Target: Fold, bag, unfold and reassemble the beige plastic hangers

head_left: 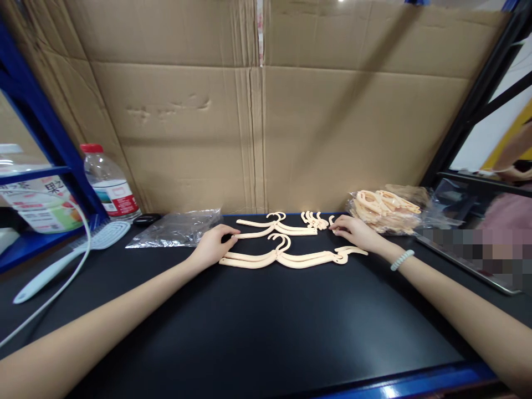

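Observation:
Cream folding clothes hangers lie on a black table. My left hand (213, 244) has thumb and fingers closed on the left tip of an arm of the rear hanger (296, 229). Just in front of it lies another hanger (305, 260), its hooks pointing away from me. My right hand (353, 233) pinches a small curved hook piece (331, 220), partly hidden by the fingertips. Left of those fingers is a small heap of loose hook pieces (316, 223). A separate hanger part (351, 251) lies below my right hand, by the front hanger's right end.
A clear bag of hanger parts (384, 210) sits at back right. Flat plastic bag (177, 228), hairbrush (100, 239), white cable (86, 244) and red-capped bottle (110, 185) are on the left. Cardboard (187, 122) walls the back; a person is partly visible at right.

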Demonstrator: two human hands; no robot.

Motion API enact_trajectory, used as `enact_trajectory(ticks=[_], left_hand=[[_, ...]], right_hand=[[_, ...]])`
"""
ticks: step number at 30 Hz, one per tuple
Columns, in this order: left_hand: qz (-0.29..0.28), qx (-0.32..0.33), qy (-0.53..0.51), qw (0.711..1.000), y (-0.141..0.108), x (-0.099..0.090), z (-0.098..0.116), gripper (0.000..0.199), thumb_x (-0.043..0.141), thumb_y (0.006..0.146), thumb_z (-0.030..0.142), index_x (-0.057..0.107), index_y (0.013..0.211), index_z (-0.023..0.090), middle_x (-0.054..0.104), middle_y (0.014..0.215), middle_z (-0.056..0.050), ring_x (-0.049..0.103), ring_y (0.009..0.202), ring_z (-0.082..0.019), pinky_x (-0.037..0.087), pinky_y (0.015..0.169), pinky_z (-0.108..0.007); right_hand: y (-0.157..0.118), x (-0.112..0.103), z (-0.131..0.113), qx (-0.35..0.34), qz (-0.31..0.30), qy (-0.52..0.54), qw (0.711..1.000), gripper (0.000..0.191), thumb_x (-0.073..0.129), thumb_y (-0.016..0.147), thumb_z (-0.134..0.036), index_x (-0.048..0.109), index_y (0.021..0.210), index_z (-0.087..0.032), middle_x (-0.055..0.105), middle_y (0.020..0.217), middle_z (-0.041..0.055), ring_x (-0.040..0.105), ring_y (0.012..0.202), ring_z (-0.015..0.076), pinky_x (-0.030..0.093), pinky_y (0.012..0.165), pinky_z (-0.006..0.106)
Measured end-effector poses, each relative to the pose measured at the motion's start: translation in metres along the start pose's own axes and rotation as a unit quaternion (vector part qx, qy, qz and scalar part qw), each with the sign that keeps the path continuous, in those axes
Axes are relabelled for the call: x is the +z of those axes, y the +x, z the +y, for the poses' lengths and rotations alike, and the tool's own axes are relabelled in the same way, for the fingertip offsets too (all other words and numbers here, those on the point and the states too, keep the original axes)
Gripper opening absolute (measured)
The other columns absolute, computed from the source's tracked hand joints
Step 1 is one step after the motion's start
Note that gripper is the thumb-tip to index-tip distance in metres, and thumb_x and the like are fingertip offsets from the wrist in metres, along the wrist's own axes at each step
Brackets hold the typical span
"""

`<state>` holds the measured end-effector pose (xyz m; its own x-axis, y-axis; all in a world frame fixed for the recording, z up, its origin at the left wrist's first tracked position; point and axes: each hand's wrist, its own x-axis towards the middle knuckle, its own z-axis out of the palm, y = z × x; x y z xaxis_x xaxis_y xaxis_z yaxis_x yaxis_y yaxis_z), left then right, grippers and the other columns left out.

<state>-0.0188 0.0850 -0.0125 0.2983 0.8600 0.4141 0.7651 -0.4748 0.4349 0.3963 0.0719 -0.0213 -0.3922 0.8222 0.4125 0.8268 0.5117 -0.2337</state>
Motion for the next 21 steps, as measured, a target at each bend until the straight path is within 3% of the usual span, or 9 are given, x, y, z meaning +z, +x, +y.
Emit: enact_trajectory(ticks=[21], left_hand=[[0.002,0.004,-0.003,1.000,0.0025,0.0018,-0.0003,0.022,0.056,0.078,0.027,0.074,0.090,0.020,0.071,0.098,-0.007,0.065,0.095,-0.023,0.048,0.090,-0.035]], right_hand=[[-0.0002,0.0007,0.0006,0.010,-0.005,0.007,1.000,0.022,0.050,0.085,-0.022,0.070,0.093,-0.017,0.064,0.095,0.0097,0.062,0.084,0.0224,0.051,0.079,0.038]])
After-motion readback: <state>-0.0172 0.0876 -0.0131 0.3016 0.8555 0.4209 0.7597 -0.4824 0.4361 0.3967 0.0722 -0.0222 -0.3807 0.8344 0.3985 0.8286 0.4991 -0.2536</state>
